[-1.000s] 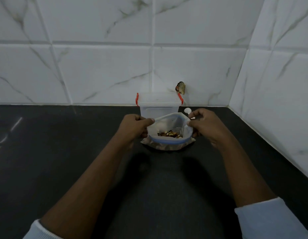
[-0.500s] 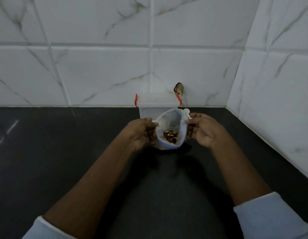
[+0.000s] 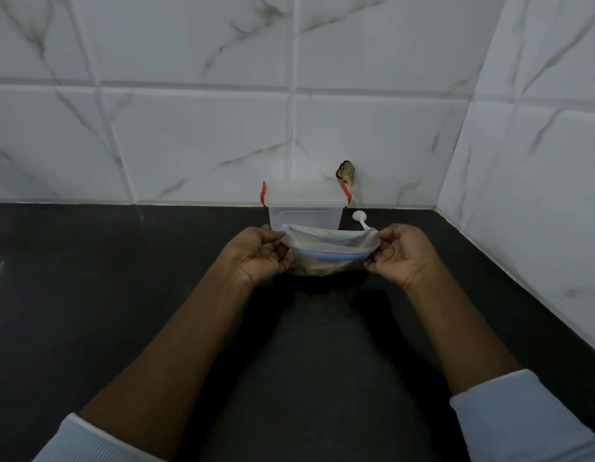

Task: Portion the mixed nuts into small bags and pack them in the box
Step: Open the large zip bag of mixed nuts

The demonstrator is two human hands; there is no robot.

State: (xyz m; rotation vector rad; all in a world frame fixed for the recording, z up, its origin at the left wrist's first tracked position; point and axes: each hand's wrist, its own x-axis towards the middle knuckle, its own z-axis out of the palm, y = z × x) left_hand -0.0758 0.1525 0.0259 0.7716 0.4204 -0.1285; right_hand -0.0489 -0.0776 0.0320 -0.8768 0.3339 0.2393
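Observation:
A small clear zip bag (image 3: pixel 329 250) with a blue seal strip holds mixed nuts in its lower part and hangs just above the black counter. My left hand (image 3: pixel 259 255) pinches the bag's left top corner. My right hand (image 3: pixel 401 253) pinches its right top corner. The mouth is pulled wide and nearly flat between them. Right behind the bag stands a clear plastic box (image 3: pixel 304 208) with red clips and its lid on.
A white plastic scoop (image 3: pixel 361 219) lies on the black counter (image 3: pixel 156 295) to the right of the box. White marble tiles form the back wall and the right wall (image 3: pixel 539 195), meeting in a corner. A small dark hole (image 3: pixel 346 173) is in the back wall.
The bag's mouth, round and open half a second ago, is now stretched sideways into a narrow slit as my hands moved apart. The nuts inside are harder to see.

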